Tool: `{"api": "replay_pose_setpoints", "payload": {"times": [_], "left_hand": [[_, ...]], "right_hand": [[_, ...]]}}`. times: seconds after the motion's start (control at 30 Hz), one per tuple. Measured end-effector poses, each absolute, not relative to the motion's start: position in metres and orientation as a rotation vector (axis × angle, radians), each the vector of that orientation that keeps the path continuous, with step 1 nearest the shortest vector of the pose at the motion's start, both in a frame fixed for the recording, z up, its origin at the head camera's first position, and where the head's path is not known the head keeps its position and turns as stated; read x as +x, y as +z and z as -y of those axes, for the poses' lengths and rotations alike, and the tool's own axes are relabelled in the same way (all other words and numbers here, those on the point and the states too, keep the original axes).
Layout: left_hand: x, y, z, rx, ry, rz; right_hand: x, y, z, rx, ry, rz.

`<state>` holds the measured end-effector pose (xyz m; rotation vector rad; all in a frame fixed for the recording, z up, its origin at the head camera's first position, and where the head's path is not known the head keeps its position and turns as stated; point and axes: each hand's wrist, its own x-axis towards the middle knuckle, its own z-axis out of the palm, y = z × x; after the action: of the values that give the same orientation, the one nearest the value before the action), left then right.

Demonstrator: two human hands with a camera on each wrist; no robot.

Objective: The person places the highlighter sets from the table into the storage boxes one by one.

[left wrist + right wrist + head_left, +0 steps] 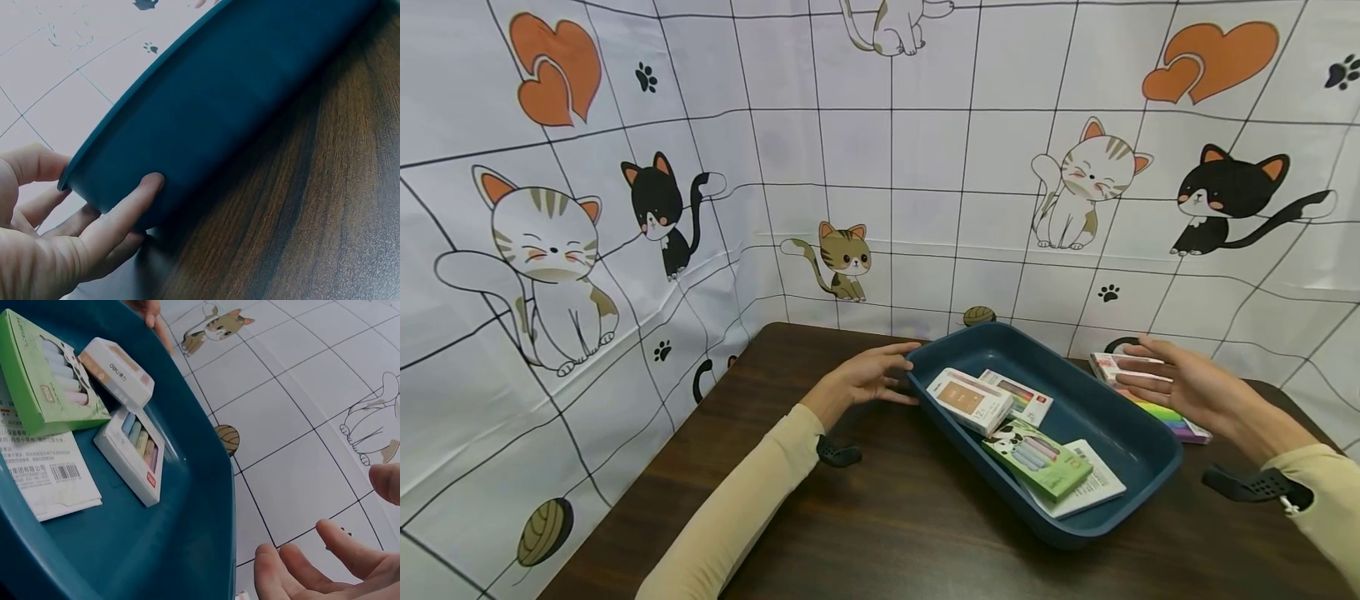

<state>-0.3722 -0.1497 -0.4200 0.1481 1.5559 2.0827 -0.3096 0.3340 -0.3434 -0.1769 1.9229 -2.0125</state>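
A blue plastic bin (1138, 492) stands on the dark wooden table. My left hand (872, 375) is at its left end, the fingers fairly straight and spread around the corner; in the left wrist view one fingertip touches the outer wall (206, 119). My right hand (1195, 392) is held in the air beyond the bin's right side, fingers extended and holding nothing. Inside the bin lie a green box with pastel sticks (56, 381), a white-and-tan box (967, 400), a small white box of coloured sticks (132, 456) and a flat white packet with a barcode (59, 478).
Behind the right hand, a white box (1105, 364) and a rainbow-striped box (1180, 422) lie on the table (820, 517) beside the bin. A white cat-print curtain (917, 167) hangs along the back and left of the table.
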Motion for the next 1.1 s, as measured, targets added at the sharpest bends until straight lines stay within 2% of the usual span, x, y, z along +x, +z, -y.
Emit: {"api": "replay_pose_setpoints", "payload": {"times": [1.1], "left_hand": [[-0.371,-0.418,0.149,0.150,2.072,-1.547]], "right_hand": [[-0.296,-0.369,-0.389,-0.031,-2.174,-1.836]]}}
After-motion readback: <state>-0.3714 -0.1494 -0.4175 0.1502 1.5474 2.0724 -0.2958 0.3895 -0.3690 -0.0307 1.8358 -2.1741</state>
